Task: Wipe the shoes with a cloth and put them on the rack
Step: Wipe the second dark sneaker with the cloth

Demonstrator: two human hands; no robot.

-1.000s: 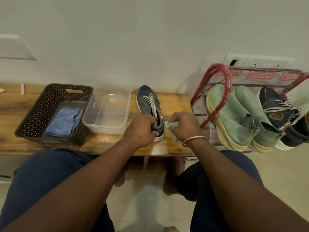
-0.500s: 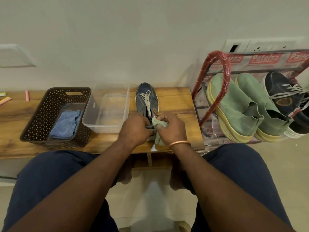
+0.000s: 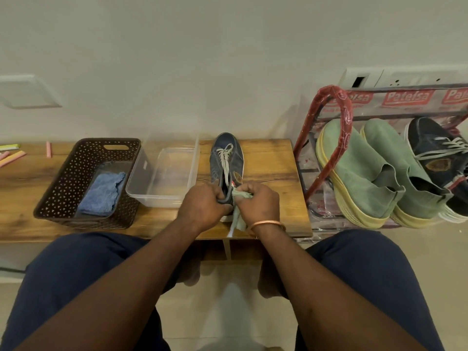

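In the head view, the navy shoe (image 3: 226,163) sits at frame centre on the wooden surface (image 3: 268,160), toe toward the wall. The left hand (image 3: 202,206) grips its heel collar. The right hand (image 3: 258,203) holds a bunched pale green cloth (image 3: 240,196) against the heel. The shoe looks light, soft above and firmer at the sole, so the collar seems a sound hold. The rack (image 3: 326,117) stands at right, carrying other shoes.

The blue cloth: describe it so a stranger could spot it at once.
Find the wooden bench by the wall. On it, left of a clear tub, sits a dark perforated basket. The blue cloth lies inside; the other cloth is pale green, in the right hand.
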